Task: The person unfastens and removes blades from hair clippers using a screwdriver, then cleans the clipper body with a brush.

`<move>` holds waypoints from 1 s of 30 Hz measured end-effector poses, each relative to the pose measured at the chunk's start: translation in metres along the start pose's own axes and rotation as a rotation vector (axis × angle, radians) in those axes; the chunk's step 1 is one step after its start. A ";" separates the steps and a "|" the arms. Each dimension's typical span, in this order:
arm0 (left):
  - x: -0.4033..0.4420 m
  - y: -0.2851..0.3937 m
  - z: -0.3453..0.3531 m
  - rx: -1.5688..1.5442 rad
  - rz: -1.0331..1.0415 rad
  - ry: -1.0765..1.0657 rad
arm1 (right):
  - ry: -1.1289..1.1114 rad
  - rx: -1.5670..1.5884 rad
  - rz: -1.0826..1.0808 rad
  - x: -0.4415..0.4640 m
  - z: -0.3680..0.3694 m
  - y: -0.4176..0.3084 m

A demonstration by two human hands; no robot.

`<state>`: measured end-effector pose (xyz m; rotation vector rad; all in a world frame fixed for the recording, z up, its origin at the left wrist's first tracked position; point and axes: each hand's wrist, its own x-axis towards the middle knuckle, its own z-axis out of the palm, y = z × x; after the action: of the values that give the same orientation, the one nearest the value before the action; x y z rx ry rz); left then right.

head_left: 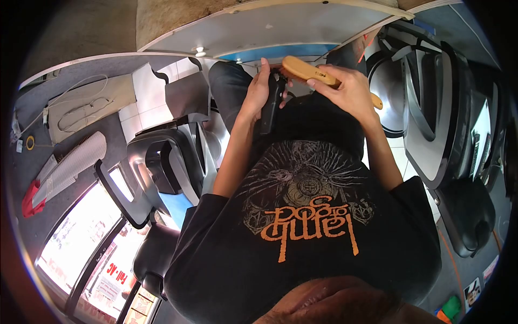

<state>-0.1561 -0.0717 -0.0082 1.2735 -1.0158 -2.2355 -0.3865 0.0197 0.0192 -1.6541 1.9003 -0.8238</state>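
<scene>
My left hand (259, 93) is closed around a long black hair clipper (273, 102), its thumb extended along one side. The clipper's body points down towards my lap, and its upper end is dark and hard to make out. In my right hand (345, 89) is a wooden brush (307, 71) with a pale, rounded back bearing small dark print. The handle's end (376, 101) sticks out beyond my wrist. Reddish-brown bristles face the clipper's upper end and appear to touch it. My fingers partly hide both things.
A counter edge (270, 27) runs ahead of my hands. Black-and-grey salon chairs (167, 162) stand at my left and more chairs (442, 119) at my right. A board with a cable (81, 105) and a rolled sheet (73, 167) are at the far left, near bright glass doors (81, 237).
</scene>
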 end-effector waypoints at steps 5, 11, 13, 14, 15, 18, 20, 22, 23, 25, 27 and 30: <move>0.001 -0.003 -0.001 -0.013 -0.009 -0.006 | -0.079 -0.105 0.041 0.001 0.005 0.005; 0.001 -0.003 -0.002 -0.012 -0.010 0.001 | -0.016 -0.002 0.008 -0.001 0.003 -0.002; 0.003 -0.004 -0.003 0.015 -0.026 -0.012 | -0.074 -0.038 0.048 0.001 0.004 -0.002; 0.003 -0.004 -0.004 0.028 -0.035 -0.015 | -0.106 -0.054 0.067 0.001 0.004 -0.002; 0.002 -0.003 -0.003 0.021 -0.031 -0.007 | -0.114 -0.076 0.083 0.002 0.002 -0.001; 0.000 -0.003 -0.002 0.012 -0.024 0.017 | -0.107 -0.092 0.106 0.003 -0.005 -0.001; 0.000 -0.004 -0.003 0.021 -0.020 0.025 | -0.056 -0.044 0.083 0.001 -0.005 -0.006; 0.002 -0.004 -0.004 0.031 -0.030 0.017 | -0.076 -0.029 0.044 0.001 0.001 -0.005; 0.002 -0.004 -0.004 0.036 -0.035 0.013 | -0.085 -0.021 0.025 0.001 0.003 -0.004; 0.003 -0.005 -0.005 0.038 -0.029 0.018 | -0.117 -0.091 0.060 0.001 -0.002 -0.001; 0.003 -0.006 -0.007 0.046 -0.026 0.033 | -0.115 -0.094 0.081 0.002 -0.005 -0.002; 0.002 -0.005 -0.006 0.077 -0.022 0.040 | -0.065 -0.038 0.050 0.000 -0.007 -0.007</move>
<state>-0.1520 -0.0718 -0.0150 1.3629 -1.0869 -2.1971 -0.3862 0.0200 0.0289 -1.6285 1.9150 -0.7096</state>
